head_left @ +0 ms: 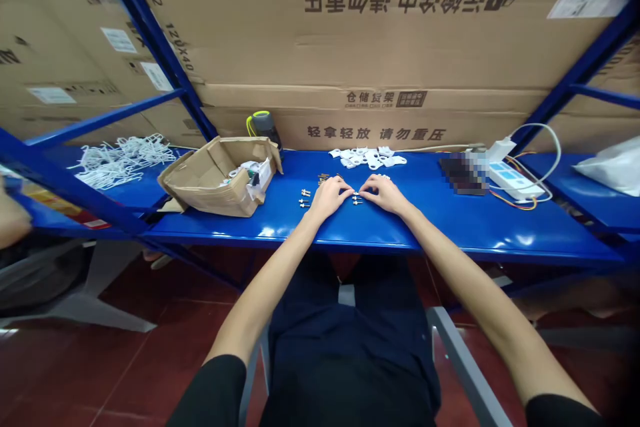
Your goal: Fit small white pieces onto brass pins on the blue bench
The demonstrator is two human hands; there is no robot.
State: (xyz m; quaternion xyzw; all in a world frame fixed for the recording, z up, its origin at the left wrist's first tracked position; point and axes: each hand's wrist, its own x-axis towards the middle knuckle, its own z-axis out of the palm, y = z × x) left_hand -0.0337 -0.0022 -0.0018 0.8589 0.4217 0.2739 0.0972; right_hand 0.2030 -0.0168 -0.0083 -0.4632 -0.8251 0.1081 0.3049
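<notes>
Both hands rest low over the blue shelf top, their fingertips a short distance apart. My left hand (332, 196) has thumb and index finger pinched together at a tiny part. My right hand (383, 193) is pinched too, its fingertips at the small metal parts (357, 200) between the hands. What either pinch holds is too small to make out. Left of my left hand lie more small metal pieces (305, 202). Behind the hands is a loose group of white plastic pieces (367, 158). Small brownish parts sit just behind my left hand.
An open cardboard box (210, 192) with odds and ends stands at the left, a dark bottle (265, 125) behind it. At the right are a dark blurred item (464, 175) and a white power strip (513, 180) with cables. Blue posts flank the shelf.
</notes>
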